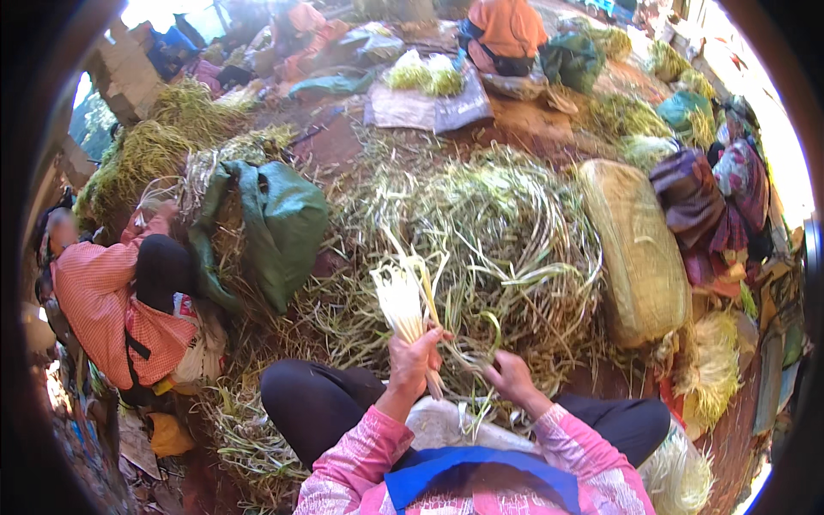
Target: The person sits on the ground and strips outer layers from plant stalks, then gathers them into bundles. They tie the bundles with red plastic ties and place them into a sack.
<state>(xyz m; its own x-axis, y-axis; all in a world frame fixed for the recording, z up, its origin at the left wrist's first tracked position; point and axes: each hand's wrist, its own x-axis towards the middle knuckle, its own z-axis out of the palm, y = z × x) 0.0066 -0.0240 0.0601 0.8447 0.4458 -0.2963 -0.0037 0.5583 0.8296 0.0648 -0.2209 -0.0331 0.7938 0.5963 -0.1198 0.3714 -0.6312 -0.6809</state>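
Note:
A bundle of pale, peeled plant stalks [400, 301] stands up out of my left hand [412, 360], its cut ends poking out below the fist. Beside the bundle, a stalk with loose leaves [427, 290] also passes through the left hand's grip. My right hand [514, 380] pinches a strand of greenish leaf [473, 362] to the right, with one piece curling above the fingers. Both hands are above a white sack [444, 425] between my knees. Straight ahead lies a large heap of leafy stalks and strippings [476, 238].
A stuffed tan sack [634, 251] borders the heap on the right. To the left are a green sack [290, 225] and a seated person [116, 302] handling stalks. Pale stalk bundles [676, 473] lie by my right knee. Other people [505, 32] sit farther off.

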